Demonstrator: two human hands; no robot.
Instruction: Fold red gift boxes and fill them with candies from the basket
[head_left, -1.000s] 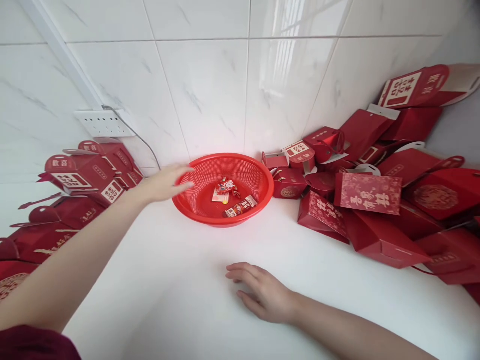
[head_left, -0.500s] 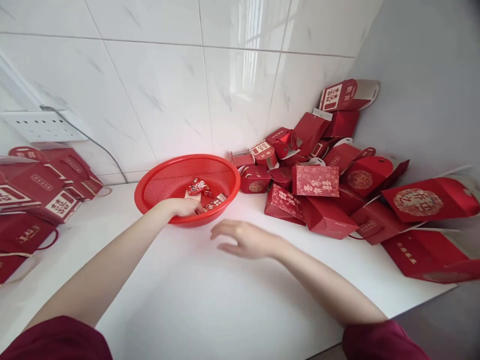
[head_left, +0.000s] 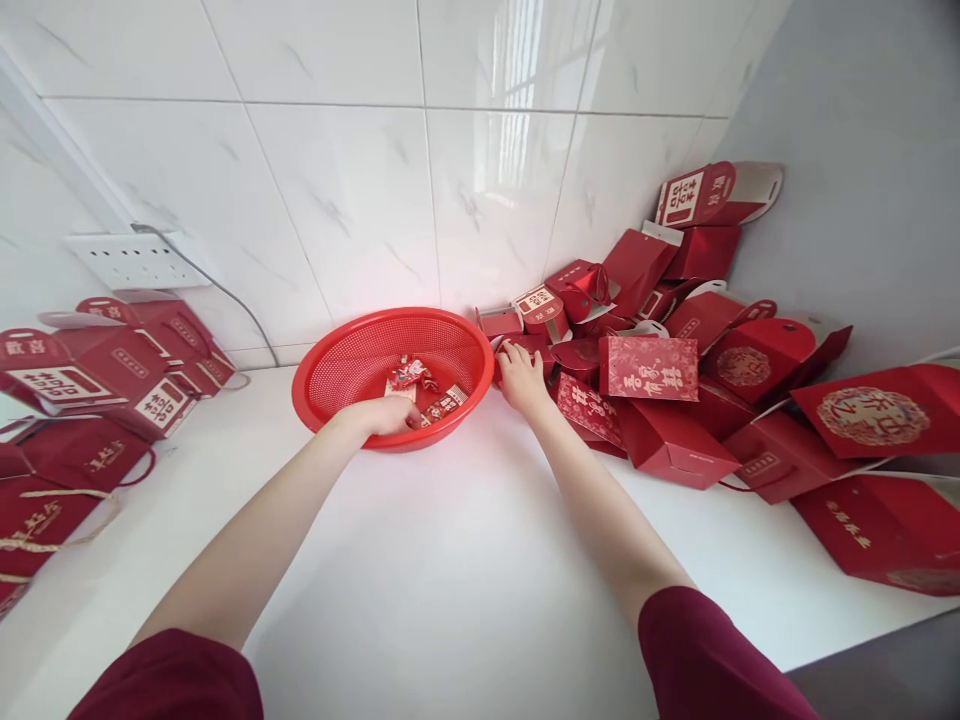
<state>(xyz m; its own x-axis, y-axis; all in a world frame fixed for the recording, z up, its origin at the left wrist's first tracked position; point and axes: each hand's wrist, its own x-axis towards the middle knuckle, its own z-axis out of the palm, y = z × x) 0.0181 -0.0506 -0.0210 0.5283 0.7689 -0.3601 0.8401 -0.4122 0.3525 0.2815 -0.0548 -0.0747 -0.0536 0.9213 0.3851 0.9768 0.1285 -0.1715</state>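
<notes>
My left hand (head_left: 391, 414) reaches over the near rim of a red plastic basket (head_left: 322, 352), its fingers curled down among a few wrapped candies (head_left: 444, 404). Its fingertips are partly hidden, so what they pinch cannot be made out. Just right of the basket, my right hand (head_left: 523, 376) lies over a small red gift box (head_left: 541, 347), with the fingers bent around its upper edge. Most of that box's left side is covered by the hand. The box still sits on the table at the left end of a heap of similar boxes.
Red gift boxes, among them a patterned one (head_left: 649, 367), are heaped on the right. More red boxes (head_left: 105, 368) stand at the left, some with rope handles. Behind the white table (head_left: 442, 560) are a tiled wall, a socket strip (head_left: 135, 262) and a cable (head_left: 225, 285).
My right hand has moved from above the table, forward and right, onto the small red box. My left hand stays in the basket. The view has shifted slightly.
</notes>
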